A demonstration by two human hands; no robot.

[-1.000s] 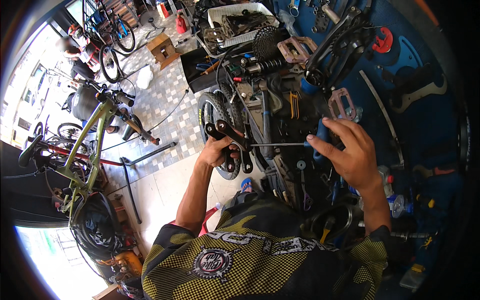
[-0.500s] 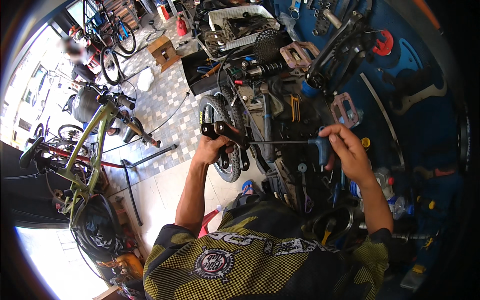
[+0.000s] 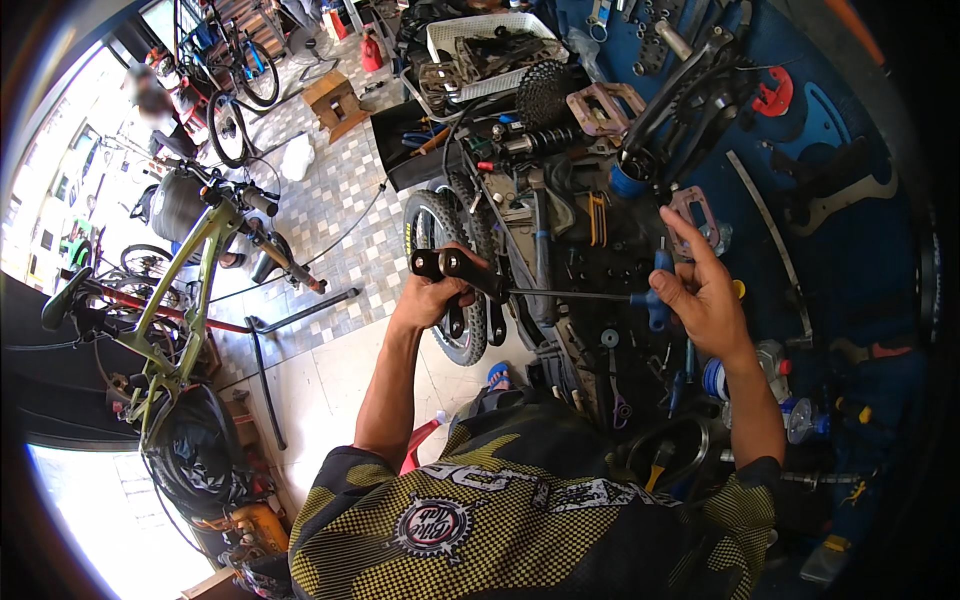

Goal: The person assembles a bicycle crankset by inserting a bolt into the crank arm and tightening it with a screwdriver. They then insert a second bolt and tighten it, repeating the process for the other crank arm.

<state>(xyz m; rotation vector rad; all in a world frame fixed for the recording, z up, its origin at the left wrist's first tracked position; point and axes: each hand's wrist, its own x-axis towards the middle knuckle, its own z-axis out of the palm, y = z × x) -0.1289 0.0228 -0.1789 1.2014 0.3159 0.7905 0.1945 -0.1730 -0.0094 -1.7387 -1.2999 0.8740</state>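
Note:
My left hand (image 3: 436, 300) is closed round a black bike suspension linkage (image 3: 465, 266) with paired round ends, held up before my chest. A T-handle hex key (image 3: 663, 292) with a blue handle runs level from it; its long thin shaft meets the linkage's right side. The tip's exact seat is hidden. At the handle, my right hand (image 3: 708, 298) has its fingers stretched and spread, the thumb lying against the blue grip. Behind the linkage, on the floor side, shows a knobby bike tyre (image 3: 428, 225).
The cluttered bench on the right carries a white basket (image 3: 490, 30) of parts, a cassette (image 3: 545, 92), pink pedals (image 3: 697, 215), a crankset (image 3: 690, 95) and plastic bottles (image 3: 800, 418). An olive bike frame (image 3: 200, 270) stands on the left. A person (image 3: 165, 125) is farther back.
The blue handle has turned about the shaft, and my right hand's fingers have loosened and straightened from their hold on it. My left hand still holds the linkage.

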